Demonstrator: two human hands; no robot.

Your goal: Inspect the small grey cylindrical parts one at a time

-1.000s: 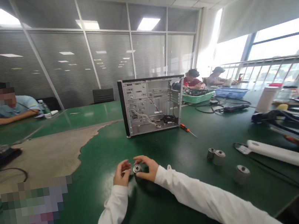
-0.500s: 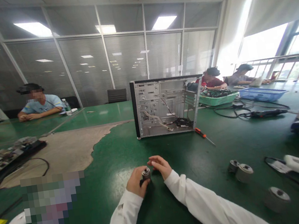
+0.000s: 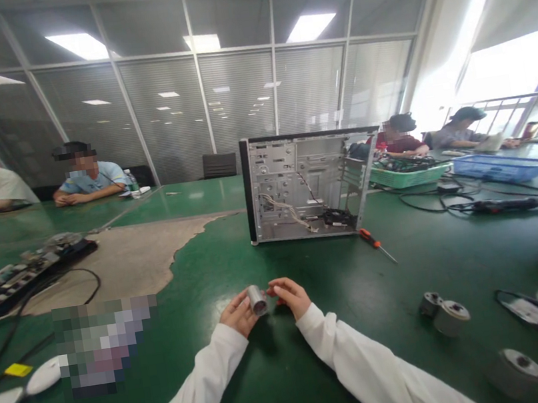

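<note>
A short grey metal cylinder is gripped in the fingers of my left hand, lifted over the green table and tilted so that a dark, hollow-looking end faces me. Close to its right side is my right hand, fingers curved and slightly apart, with nothing visible in them. Whether its fingertips touch the cylinder I cannot tell. To the right stand similar metal cylinders: a small one, a wider one against it, and another nearer me, each with a dark fitting on top.
An opened computer case stands ahead, with an orange-handled screwdriver beside it. Green and blue baskets and cables lie back right. A circuit board assembly sits left. Several people are seated around the table.
My left hand has turned the cylinder from upright to tilted, its hollow end now towards me. My right hand stays close beside it. The view has shifted slightly left.
</note>
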